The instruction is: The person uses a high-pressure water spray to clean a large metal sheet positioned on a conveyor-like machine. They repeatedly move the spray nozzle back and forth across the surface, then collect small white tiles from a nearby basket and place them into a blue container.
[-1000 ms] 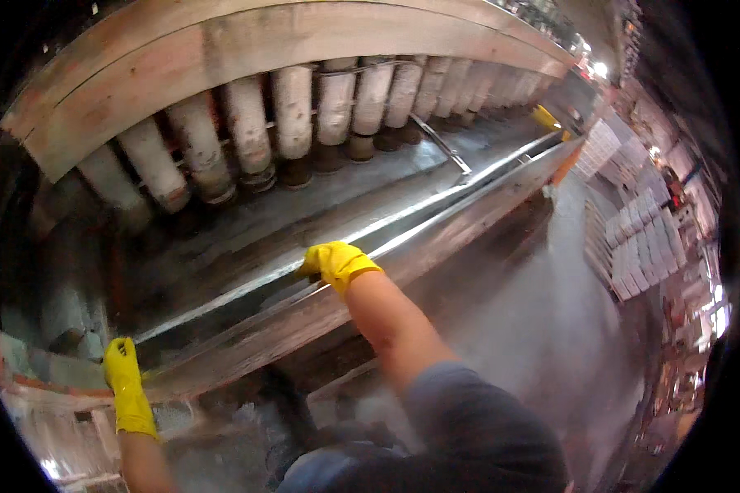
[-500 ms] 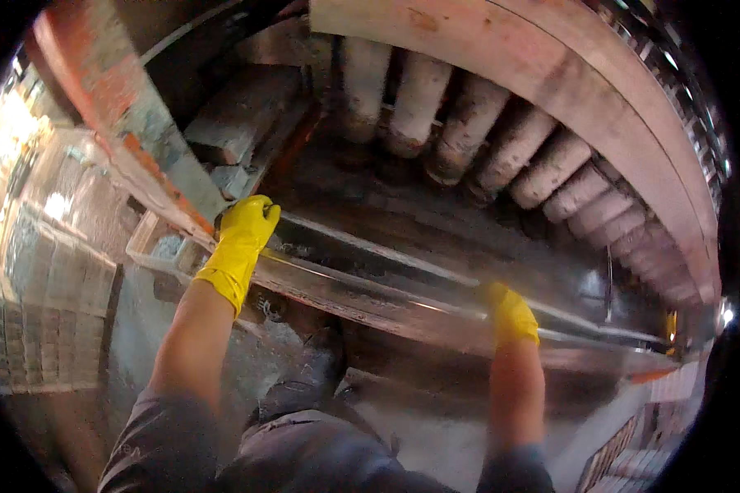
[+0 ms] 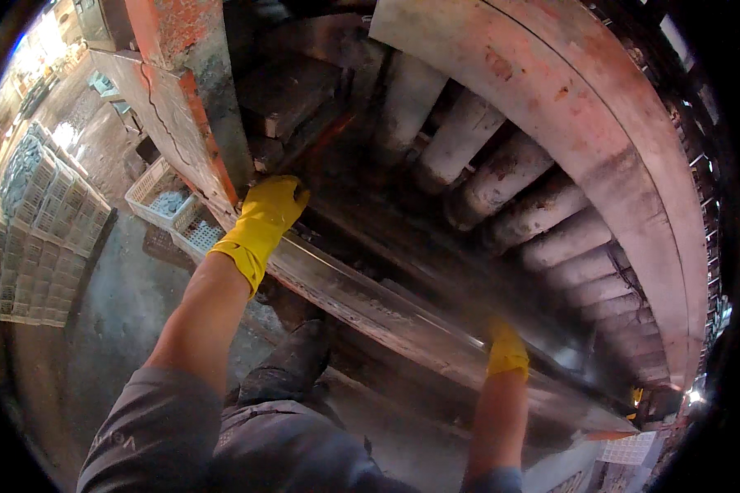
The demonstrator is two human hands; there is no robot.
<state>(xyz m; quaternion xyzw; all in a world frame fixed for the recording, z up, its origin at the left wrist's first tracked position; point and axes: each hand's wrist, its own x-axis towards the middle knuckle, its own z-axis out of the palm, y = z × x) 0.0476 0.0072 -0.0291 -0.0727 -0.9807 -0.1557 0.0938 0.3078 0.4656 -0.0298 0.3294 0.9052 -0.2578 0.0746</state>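
Observation:
My left hand (image 3: 267,215), in a yellow rubber glove, is closed at the left end of a long metal trough, beside an orange-painted post (image 3: 185,70). What its curled fingers hold is hidden. My right hand (image 3: 508,355), also gloved in yellow, reaches over the trough's shiny near rim (image 3: 370,289) farther right. Its fingers are blurred and partly lost in haze, so their grip does not show. Between the hands, the trough's dark inside holds something long that I cannot make out clearly.
A row of thick pale rollers (image 3: 501,177) lies beyond the trough, under a broad curved beam (image 3: 543,74). At the left stand stacked plastic crates (image 3: 49,222), and a white basket (image 3: 160,197) with grey-blue pieces sits near the post. My boot (image 3: 300,349) is on the floor below.
The view has swung, so the trough now slopes more steeply down to the right. The pale-edged strip between my hands no longer shows clearly. Both hands remain at the trough.

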